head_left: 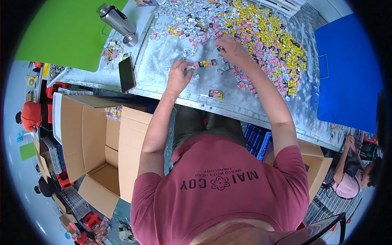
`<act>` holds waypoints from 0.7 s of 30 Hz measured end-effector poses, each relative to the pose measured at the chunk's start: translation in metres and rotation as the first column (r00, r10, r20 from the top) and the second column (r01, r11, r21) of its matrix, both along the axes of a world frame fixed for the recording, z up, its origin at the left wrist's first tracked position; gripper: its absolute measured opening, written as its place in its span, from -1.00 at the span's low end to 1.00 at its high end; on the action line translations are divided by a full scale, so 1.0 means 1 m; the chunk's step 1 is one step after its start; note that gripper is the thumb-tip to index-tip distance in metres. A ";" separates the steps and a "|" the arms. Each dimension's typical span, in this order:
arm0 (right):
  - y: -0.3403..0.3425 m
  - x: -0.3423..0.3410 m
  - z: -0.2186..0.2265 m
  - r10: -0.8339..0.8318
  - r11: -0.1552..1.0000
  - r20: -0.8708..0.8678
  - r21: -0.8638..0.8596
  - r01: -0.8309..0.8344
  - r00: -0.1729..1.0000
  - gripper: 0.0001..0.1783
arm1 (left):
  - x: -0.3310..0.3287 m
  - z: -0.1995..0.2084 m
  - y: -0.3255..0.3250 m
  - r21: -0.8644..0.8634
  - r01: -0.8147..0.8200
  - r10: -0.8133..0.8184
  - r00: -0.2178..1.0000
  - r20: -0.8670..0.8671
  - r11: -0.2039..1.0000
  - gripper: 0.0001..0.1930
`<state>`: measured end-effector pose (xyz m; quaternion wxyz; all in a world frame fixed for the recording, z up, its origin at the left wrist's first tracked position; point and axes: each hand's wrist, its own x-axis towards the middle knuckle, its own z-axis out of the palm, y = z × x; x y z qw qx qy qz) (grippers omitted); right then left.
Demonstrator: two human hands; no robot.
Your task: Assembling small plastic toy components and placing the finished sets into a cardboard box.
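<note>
Small square plastic-looking pieces in pink, yellow, black and clear form a short row [205, 63] on the work table. My left hand [178, 78] rests at the row's left end, its index fingertip against it and the thumb apart. Beyond the row to the right, my right hand [233, 52] has its fingers closed on a small dark piece [220, 48] at the edge of the pile. A large loose pile of such pieces [269, 45] spreads over the far and right side of the table. Nearer the front edge lies a short joined group [215, 94].
A phone [127, 74], a steel flask [116, 19] and its cup [130, 39] stand at the left. An open cardboard box [92, 134] is below left, another box [316, 167] below right. A blue panel [347, 73] borders the right. Other people sit farther off.
</note>
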<state>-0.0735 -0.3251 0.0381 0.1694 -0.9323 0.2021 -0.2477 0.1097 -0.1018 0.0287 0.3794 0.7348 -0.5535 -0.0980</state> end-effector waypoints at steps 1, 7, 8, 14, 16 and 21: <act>0.005 -0.004 0.000 0.066 0.998 -0.076 0.022 -0.064 0.995 -0.70 | -0.001 0.001 0.004 -0.021 0.024 -0.024 0.999 0.023 0.999 -0.70; 0.020 -0.006 -0.006 0.051 0.996 -0.243 -0.062 -0.068 0.969 -0.73 | -0.012 0.007 0.016 0.113 0.154 -0.140 0.982 -0.123 0.982 -0.72; 0.021 -0.006 -0.009 0.053 0.995 -0.221 -0.068 -0.070 0.974 -0.74 | -0.013 0.004 0.016 0.111 0.150 -0.137 0.983 -0.121 0.982 -0.72; 0.023 -0.001 -0.014 0.010 1.000 -0.267 -0.018 -0.015 0.964 -0.77 | -0.018 -0.004 0.020 0.067 0.098 -0.102 0.994 0.045 0.993 -0.74; 0.026 -0.005 -0.014 0.009 1.000 -0.262 -0.004 -0.010 0.965 -0.77 | -0.019 -0.002 0.022 0.114 0.030 -0.037 0.998 0.056 0.993 -0.74; 0.024 -0.013 -0.020 -0.012 0.997 -0.151 -0.072 0.001 0.989 -0.86 | -0.018 0.001 0.023 0.128 -0.036 0.028 0.998 0.064 0.991 -0.74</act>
